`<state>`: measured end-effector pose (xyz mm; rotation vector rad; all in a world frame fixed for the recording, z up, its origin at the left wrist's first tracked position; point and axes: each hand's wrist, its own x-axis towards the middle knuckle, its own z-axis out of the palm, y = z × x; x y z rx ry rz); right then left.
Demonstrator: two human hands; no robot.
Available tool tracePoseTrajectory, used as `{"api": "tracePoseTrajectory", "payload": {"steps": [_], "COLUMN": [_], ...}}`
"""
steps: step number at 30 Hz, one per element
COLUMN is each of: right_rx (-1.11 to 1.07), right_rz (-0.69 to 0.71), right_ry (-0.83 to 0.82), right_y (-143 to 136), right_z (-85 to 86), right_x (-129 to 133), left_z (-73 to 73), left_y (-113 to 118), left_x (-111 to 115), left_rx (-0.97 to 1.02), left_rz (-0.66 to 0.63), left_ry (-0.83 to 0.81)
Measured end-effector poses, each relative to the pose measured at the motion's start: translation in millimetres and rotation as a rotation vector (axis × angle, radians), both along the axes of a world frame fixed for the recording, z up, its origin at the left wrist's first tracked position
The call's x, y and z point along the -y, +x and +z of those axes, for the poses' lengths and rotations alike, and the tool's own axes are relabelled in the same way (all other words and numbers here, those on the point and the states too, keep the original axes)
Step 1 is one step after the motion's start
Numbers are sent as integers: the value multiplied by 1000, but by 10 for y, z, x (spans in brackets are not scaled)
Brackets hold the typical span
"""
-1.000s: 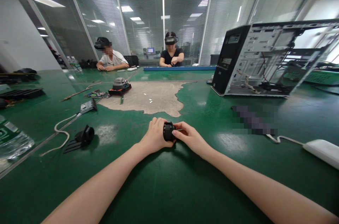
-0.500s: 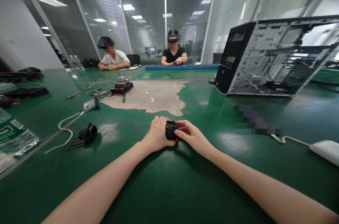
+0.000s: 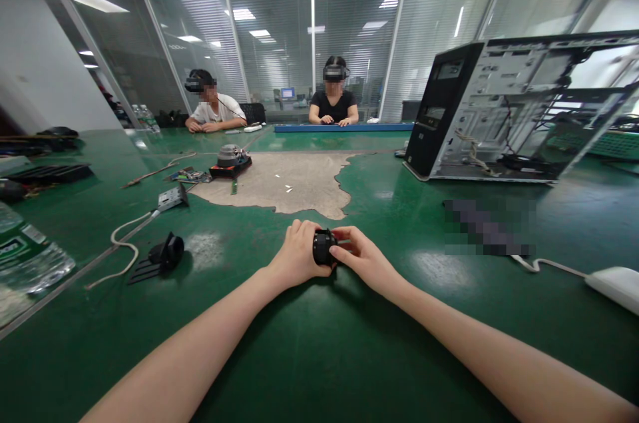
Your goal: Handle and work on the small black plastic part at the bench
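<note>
A black cylindrical part, possibly a lens-like piece, is held just above the green table between my two hands. My left hand wraps round its left side, thumb underneath. From the right, the bent fingers of my right hand close on the part's other end. Something thin and pale shows between those fingers, too small to name. To the left lies a black bracket with a round ring, apart from both hands.
An open computer case stands at right, near a blurred dark object and a white cabled device. At left are a water bottle and a metal connector box. Two people sit across the green table.
My hands keep nearly the same grip and place on the black part. Across the table, the person in black has lifted their head and moved their hands apart.
</note>
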<state>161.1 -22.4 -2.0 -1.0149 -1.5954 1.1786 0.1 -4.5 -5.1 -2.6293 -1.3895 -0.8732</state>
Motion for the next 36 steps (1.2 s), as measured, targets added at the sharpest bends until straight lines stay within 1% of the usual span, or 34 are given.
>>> {"api": "tracePoseTrajectory", "payload": {"steps": [2,6,11,16,19,23,27,32,36], "right_rx": [18,0,-31,3,32,-19,-43,4,5], "right_rz": [29,62,23,-14,17,60,35,-9,53], "right_ry": [-8,49,54,23,-2,44,48,12,-10], "right_y": [9,20,-1,-6,6,18,10,0,16], "right_z": [4,23,16,1,16,31,14,3,36], "right_x": [8,45,39,-1,6,37,32,-6,3], "left_z": [2,11,7,4,2,3,9,3,4], "left_y": [-1,-3,-5,-5,-2,0,1,0,-5], "left_x": [-4,-4,8,3,-3,-4,1,-5,-9], "left_rx": [-5,-20,-3,-3,-10,-21,-3,8,13], "left_rz": [-1,-5,-8,-7,0,-4,-9,-4,-7], "left_ry": [-1,3,11,13,5,10,9,5,-7]}}
